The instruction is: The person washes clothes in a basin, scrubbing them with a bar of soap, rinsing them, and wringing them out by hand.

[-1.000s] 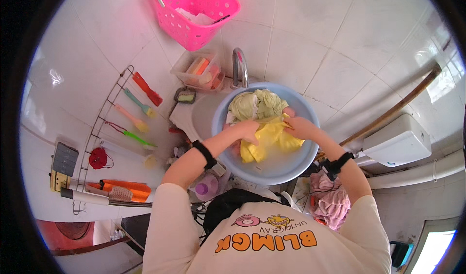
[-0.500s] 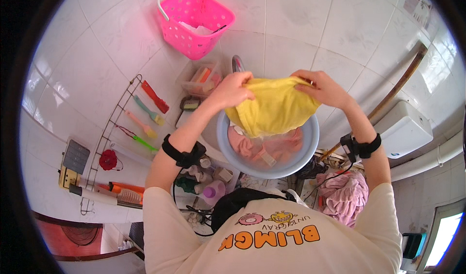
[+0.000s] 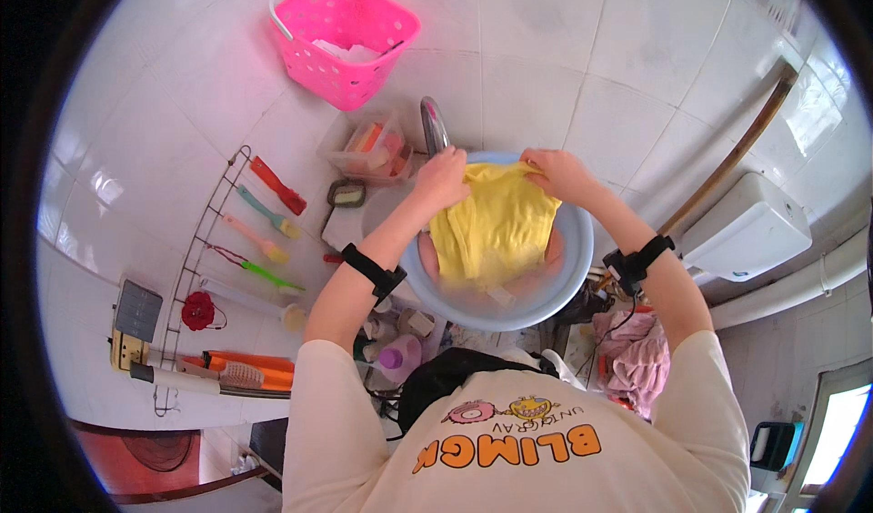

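Centre frame, yellow cloth is pinched by left hand and right hand, fingers closed, to hang spread, perhaps partly submerged.

Cream short-sleeved shirt, orange lettering, pink-and-yellow cartoon figures, black forearm straps — boxy modules attached

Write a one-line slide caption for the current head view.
Left hand and right hand hold a yellow cloth by its upper edge over a blue basin of cloudy water.
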Demonstrator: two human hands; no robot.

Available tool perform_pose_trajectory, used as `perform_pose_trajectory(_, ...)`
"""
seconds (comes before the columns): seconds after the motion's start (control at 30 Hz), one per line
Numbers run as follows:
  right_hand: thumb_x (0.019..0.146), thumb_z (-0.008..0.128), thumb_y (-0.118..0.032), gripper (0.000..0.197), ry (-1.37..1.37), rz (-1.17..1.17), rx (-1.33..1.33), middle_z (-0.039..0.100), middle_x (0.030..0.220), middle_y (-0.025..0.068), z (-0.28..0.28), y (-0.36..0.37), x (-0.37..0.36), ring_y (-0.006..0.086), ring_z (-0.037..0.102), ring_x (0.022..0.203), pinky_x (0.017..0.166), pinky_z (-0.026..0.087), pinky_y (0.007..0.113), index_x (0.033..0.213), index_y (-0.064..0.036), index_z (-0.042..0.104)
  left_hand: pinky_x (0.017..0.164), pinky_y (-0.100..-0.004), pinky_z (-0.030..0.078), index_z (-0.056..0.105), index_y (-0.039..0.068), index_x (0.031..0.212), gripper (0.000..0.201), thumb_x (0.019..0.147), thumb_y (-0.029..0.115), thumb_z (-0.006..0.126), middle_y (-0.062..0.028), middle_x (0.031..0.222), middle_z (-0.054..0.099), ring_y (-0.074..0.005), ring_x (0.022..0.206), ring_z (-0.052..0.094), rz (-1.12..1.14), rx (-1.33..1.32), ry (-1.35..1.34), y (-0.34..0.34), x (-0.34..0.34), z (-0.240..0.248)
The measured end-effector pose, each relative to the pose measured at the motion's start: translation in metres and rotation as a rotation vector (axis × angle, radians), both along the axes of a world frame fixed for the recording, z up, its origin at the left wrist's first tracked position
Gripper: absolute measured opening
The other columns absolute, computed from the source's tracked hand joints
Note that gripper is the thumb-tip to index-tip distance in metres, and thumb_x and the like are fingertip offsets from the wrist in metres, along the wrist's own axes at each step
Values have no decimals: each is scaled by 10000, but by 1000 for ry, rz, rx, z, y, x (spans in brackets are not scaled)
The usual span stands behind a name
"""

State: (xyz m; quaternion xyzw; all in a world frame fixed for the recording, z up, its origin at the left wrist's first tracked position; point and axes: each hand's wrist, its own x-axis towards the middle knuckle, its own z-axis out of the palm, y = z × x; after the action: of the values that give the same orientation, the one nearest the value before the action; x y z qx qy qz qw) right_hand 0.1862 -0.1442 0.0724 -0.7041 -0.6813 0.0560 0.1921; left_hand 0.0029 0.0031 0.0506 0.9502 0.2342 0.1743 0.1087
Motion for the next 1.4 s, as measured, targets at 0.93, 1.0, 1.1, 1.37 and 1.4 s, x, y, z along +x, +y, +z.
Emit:
perform_pose_trajectory(0.93,618,623,-46,173,-46,363,-472,573,671,138,-143,14,-21,334,571,698,597,440,410,769,-37,538,675,-389,498,648,27,764,182,585,57,657,-140,803,631,-304,787,610,-390,-106,906,-41,24,-130)
perform_pose_trajectory(1.0,612,624,-48,166,-43,352,-499,573,668,138,-148,20,-20,332,572,697,595,439,407,756,-38,542,679,-386,498,648,14,781,197,588,55,653,-142,819,632,-304,791,609,-417,-159,937,-37,29,-132)
perform_pose_trajectory(1.1,602,624,-51,150,-60,367,-540,575,663,136,-156,28,-17,328,572,695,595,440,400,734,-39,554,683,-386,497,646,14,783,188,601,57,641,-142,831,631,-305,797,607,-393,-228,1009,-37,38,-133)
perform_pose_trajectory(1.37,576,630,-65,150,-70,375,-692,614,720,128,-156,45,-23,307,598,738,614,474,381,726,-58,630,706,-382,490,645,28,825,197,631,53,620,-134,876,620,-298,844,596,-382,-260,790,-37,28,-152)
perform_pose_trajectory(1.4,572,632,-66,154,-94,373,-699,615,722,126,-158,45,-23,307,598,741,610,475,382,725,-58,631,713,-383,488,641,27,835,201,636,49,616,-132,887,617,-298,854,593,-343,-274,728,-38,27,-154)
